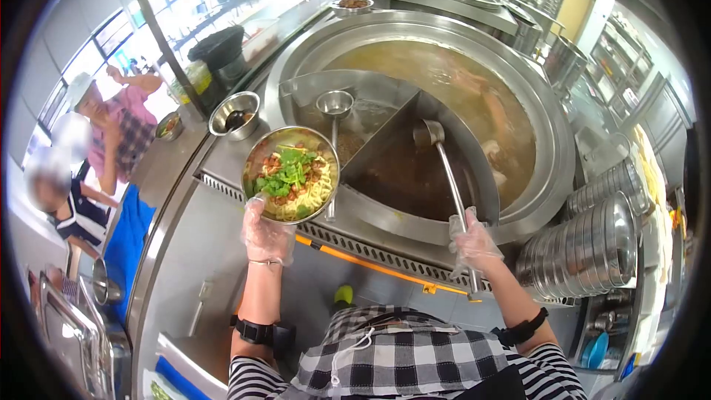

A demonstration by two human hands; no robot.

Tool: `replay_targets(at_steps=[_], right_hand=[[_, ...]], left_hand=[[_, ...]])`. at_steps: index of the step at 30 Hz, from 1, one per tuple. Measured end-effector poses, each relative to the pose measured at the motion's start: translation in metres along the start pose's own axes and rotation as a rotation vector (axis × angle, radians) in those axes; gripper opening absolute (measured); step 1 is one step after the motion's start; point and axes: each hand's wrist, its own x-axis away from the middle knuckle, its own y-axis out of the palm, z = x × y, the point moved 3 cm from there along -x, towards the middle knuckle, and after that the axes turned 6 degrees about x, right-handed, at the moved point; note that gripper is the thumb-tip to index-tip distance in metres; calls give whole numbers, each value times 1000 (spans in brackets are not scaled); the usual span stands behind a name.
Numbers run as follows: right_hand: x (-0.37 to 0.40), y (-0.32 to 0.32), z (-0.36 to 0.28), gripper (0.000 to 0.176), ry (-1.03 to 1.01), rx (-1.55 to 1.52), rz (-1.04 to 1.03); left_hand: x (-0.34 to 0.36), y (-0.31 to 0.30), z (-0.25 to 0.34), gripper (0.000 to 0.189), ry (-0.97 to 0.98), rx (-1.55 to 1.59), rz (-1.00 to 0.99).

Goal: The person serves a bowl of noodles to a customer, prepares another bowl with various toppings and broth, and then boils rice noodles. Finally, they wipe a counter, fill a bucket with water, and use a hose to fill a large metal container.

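My left hand, in a clear plastic glove, holds a steel bowl by its near rim. Noodles with chopped meat and green herbs fill the bowl. My right hand, gloved as well, grips the long handle of a ladle. The ladle's cup hangs over the dark broth in a wedge-shaped section of the large round pot. A second ladle rests in the neighbouring section, its handle passing behind the bowl.
A bowl with dark contents stands left of the pot. Stacked steel bowls are at the right. Across the counter stand several people. A blue cloth lies at the left.
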Motion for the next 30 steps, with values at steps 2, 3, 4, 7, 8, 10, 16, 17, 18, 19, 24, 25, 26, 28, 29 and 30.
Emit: replay_targets(at_steps=[2,3,4,7,8,10,16,17,18,19,24,25,26,28,29,30], right_hand=[[-9,12,-8,55,91,5,48],[-10,19,-18,51,79,91,131],[-10,18,-31,51,89,89,141],[-10,18,-60,40,138,-284,-62],[-6,14,-52,40,146,-290,-48],[10,8,-47,42,-255,-493,-112],[82,2,-80,47,25,-1218,-119],[87,-2,-69,50,51,-1184,-119],[93,-2,-77,50,47,-1185,-113],[105,-3,-91,52,33,-1163,-124],[132,4,-122,51,-6,-1048,-21],[133,6,-128,56,-8,-1033,-20],[134,8,-131,56,-10,-1033,-17],[135,10,-132,63,52,-903,23],[136,11,-133,63,50,-901,24],[136,11,-133,66,63,-868,27]], left_hand=[[-23,-4,-8,56,-82,22,23],[-33,-8,-10,55,-76,-39,40],[-43,-9,-12,54,-115,-72,17],[-71,-16,-19,50,-212,-90,2],[-80,-18,-21,50,-228,-88,-4],[-100,-24,-30,49,-318,-42,-61],[-155,-50,-69,61,-463,119,-48],[-163,-52,-77,62,-490,127,-45],[-169,-51,-84,63,-517,135,-43],[-173,-53,-89,63,-511,125,19],[-180,-33,-112,62,-491,90,25],[-181,-33,-117,62,-479,77,97],[-183,-35,-123,62,-465,62,171],[-184,-32,-129,64,-447,52,184],[-185,-30,-132,65,-444,19,182],[-185,-26,-132,66,-441,-13,182]])
